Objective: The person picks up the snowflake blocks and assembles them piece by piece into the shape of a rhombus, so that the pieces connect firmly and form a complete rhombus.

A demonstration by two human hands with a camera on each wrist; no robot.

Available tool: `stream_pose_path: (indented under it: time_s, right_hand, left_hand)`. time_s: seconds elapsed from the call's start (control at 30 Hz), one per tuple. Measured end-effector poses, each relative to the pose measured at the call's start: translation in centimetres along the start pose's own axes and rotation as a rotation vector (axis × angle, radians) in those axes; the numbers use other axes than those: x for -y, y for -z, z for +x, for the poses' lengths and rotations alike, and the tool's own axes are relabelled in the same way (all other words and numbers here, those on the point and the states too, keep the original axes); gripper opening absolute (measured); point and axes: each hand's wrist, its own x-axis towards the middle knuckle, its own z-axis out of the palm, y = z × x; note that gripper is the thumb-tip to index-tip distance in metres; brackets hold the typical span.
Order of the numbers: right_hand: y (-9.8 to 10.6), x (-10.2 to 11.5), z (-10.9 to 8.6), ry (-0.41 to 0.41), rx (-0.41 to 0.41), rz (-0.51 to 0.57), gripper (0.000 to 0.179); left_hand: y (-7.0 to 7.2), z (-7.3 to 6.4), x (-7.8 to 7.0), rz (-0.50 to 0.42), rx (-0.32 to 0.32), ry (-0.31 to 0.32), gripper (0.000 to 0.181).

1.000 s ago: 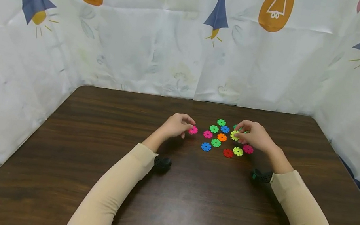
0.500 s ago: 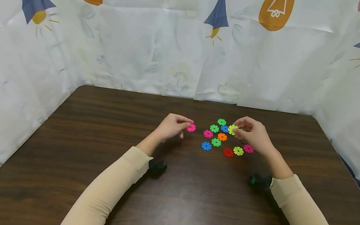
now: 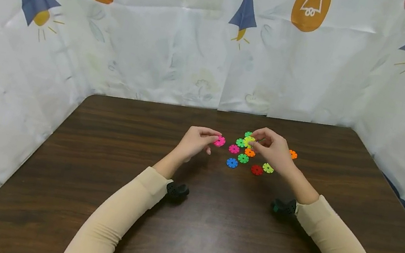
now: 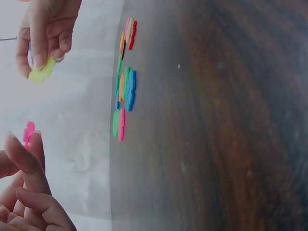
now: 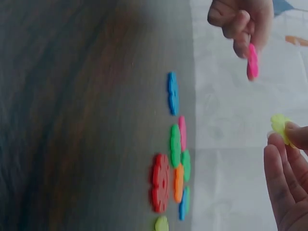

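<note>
My left hand pinches a pink notched plastic disc between thumb and fingertips, raised above the table. Opposite it, my right hand holds a yellow notched disc the same way; in the right wrist view this yellow disc sits between thumb and fingers. The two discs face each other with a gap between them. Below lie more flat discs: a pink disc, a blue disc, a red disc, a yellow-green disc and green ones. My right hand hides part of the group.
The dark wooden table carries the discs near its far edge. An orange disc lies right of my right hand. A white printed curtain hangs behind and at both sides. Black wrist cameras hang under both wrists.
My right hand has lifted the yellow disc and brought it leftward over the group. My left hand, pinching the pink disc, has risen slightly. An orange disc has come into view at the right.
</note>
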Motion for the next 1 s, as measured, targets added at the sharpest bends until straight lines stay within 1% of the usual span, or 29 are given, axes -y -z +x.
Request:
stream_pose_path:
  time_s: [0.1, 0.17, 0.37, 0.47, 0.57, 0.7, 0.8, 1.0]
  right_hand:
    - [-0.6, 0.4, -0.2, 0.01, 0.0, -0.006, 0.021]
    - [-0.9, 0.5, -0.4, 0.015, 0.003, 0.011, 0.021]
    - [-1.9, 1.0, -0.5, 0.036, 0.009, 0.078, 0.021]
    - [-2.2, 1.3, -0.6, 0.047, 0.015, 0.091, 0.021]
    - [-2.5, 1.6, -0.6, 0.054, 0.02, 0.104, 0.019]
    - [-2.8, 1.7, -0.6, 0.059, 0.019, 0.092, 0.018]
    - [-3.0, 1.6, -0.7, 0.079, 0.014, 0.071, 0.017]
    - [-3.2, 1.8, -0.8, 0.154, -0.012, -0.013, 0.016]
  left_hand:
    - [-0.2, -0.2, 0.0, -0.01, -0.006, 0.012, 0.025]
    - [-0.3, -0.4, 0.1, -0.023, -0.011, 0.03, 0.024]
    - [-0.7, -0.6, 0.1, -0.105, -0.021, 0.075, 0.022]
    - [-1.0, -0.7, -0.1, -0.139, -0.025, 0.083, 0.023]
    - [-1.2, -0.9, -0.4, -0.162, -0.034, 0.074, 0.023]
    - [-1.4, -1.1, -0.3, -0.176, -0.051, 0.061, 0.022]
    - [-1.5, -1.2, -0.3, -0.184, -0.063, 0.062, 0.022]
    - [-1.7, -1.5, -0.6, -0.204, -0.052, 0.056, 0.022]
